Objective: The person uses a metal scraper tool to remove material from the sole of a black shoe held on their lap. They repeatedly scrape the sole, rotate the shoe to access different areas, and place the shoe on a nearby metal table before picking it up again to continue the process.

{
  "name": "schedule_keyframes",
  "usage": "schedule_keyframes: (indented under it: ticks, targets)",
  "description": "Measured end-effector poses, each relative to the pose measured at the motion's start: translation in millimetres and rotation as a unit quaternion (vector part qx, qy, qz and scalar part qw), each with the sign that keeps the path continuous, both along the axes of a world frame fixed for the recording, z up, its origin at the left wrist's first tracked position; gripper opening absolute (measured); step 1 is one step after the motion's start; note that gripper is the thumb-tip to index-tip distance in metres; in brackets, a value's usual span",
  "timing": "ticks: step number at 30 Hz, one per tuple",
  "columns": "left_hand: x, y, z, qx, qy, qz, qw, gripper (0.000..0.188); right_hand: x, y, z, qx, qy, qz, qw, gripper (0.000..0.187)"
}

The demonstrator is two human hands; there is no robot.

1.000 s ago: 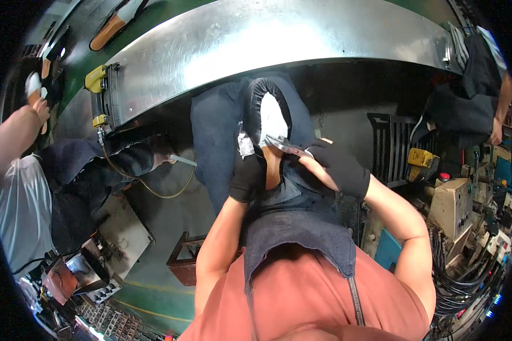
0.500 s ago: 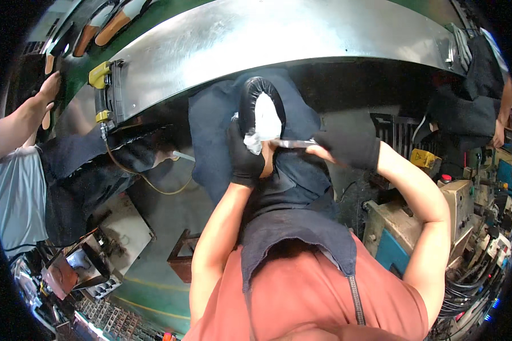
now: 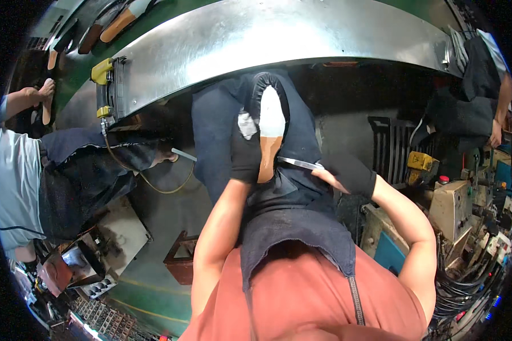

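Observation:
A black shoe lies sole side up over my apron-covered lap, toe pointing away. White lining fills the front of its underside, and a tan insole shows toward the heel. My left hand, in a black glove, is closed around the shoe's left side. A crumpled white scrap sits at that hand's fingers. In my right hand, gloved in black with bare fingertips, is a slim silver knife. Its blade points left, its tip just right of the heel part. The fingers under the left glove are partly hidden.
A curved metal bench spans the far side, with a yellow air tool and hose at its left. Shoes with tan insoles stand beyond. Co-workers are at left and right. A wooden stool stands lower left; machinery fills the right.
The loose white material over the heel part is gone from there, and a scrap now shows by my left fingers. The knife has moved down and right, off the shoe, which has tilted slightly.

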State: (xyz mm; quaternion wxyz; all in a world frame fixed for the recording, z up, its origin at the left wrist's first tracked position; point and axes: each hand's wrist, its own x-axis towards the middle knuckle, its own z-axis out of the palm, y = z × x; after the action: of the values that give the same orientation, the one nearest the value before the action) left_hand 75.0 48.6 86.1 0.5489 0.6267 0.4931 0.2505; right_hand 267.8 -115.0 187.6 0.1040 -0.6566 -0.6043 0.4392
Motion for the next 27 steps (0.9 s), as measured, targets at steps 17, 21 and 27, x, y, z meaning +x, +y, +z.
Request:
schedule_keyframes:
  ticks: [17,21,27]
  targets:
    - [-25.1,3.6,29.9,-0.018,-0.021,-0.195,0.98,0.117,-26.5,60.4,41.4,0.293,-0.087,0.179,0.935,0.046]
    - [-26.8,16.3,32.0,-0.003,-0.077,-0.248,0.966,0.11,-12.9,34.5,-2.0,0.075,0.004,-0.042,0.996,0.045]
    - [-16.6,16.8,79.1,-0.005,-0.206,-0.151,0.967,0.108,-82.4,-43.4,-48.4,-0.058,0.237,-0.5,0.831,0.046]
